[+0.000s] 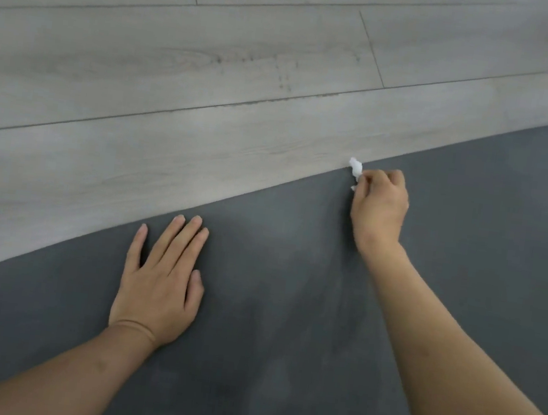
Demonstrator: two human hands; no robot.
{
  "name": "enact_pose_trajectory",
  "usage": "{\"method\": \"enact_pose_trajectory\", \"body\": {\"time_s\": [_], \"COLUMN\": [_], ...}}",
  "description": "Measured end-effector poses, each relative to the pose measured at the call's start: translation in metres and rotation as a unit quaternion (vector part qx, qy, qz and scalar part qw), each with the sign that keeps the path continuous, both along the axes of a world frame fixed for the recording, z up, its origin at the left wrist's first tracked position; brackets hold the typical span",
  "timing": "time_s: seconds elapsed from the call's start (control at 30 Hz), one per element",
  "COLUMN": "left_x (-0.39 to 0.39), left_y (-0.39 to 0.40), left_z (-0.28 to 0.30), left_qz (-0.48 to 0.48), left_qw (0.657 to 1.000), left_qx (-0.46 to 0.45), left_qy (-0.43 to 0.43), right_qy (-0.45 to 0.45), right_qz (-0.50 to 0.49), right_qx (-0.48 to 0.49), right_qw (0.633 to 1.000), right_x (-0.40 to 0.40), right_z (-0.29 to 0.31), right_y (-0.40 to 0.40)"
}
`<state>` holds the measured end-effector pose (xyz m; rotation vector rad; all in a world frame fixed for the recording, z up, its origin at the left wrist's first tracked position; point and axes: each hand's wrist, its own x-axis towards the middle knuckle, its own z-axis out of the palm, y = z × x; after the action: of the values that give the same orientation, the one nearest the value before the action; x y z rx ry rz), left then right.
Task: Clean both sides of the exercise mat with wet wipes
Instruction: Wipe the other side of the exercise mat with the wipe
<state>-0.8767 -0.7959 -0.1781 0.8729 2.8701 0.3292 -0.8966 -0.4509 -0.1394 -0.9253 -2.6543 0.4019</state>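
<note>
Dark mat (287, 312) flat on grey wood floor (142, 87). Left hand (159, 283) pressed flat on mat near far edge, fingers straight, slightly apart. Right hand (381, 210) at far edge, fingers curled, clamped on crumpled white wipe (355, 169).

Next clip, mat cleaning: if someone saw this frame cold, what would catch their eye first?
Probably the crumpled white wet wipe, bright against the dark grey exercise mat, gripped by the right hand at the mat's far edge. Next, the left hand pressed flat, fingers spread, on the mat nearer the camera. Behind both, the pale grey plank floor fills the upper half.
</note>
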Motion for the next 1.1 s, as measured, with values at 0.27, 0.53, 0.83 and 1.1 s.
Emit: {"method": "enact_pose_trajectory", "body": {"time_s": [0.27,0.53,0.83,1.1], "left_x": [-0.001,-0.003,-0.005,-0.007], "left_y": [-0.003,0.001,0.001,0.001], "left_z": [0.001,0.001,0.005,0.005], "left_qz": [0.018,0.009,0.018,0.012], "left_qw": [1.000,1.000,0.999,0.999], "left_qx": [0.012,-0.027,-0.018,-0.018], "left_qy": [0.005,0.010,0.022,0.024], "right_qy": [-0.001,0.018,-0.015,0.023], "right_qz": [0.367,-0.006,0.268,0.177], "right_qx": [-0.044,0.026,0.017,-0.003], "right_qw": [0.929,0.999,0.963,0.984], "right_x": [0.020,-0.006,0.014,0.009], "right_z": [-0.007,0.002,-0.009,-0.015], "right_y": [-0.164,-0.026,-0.084,-0.129]}}
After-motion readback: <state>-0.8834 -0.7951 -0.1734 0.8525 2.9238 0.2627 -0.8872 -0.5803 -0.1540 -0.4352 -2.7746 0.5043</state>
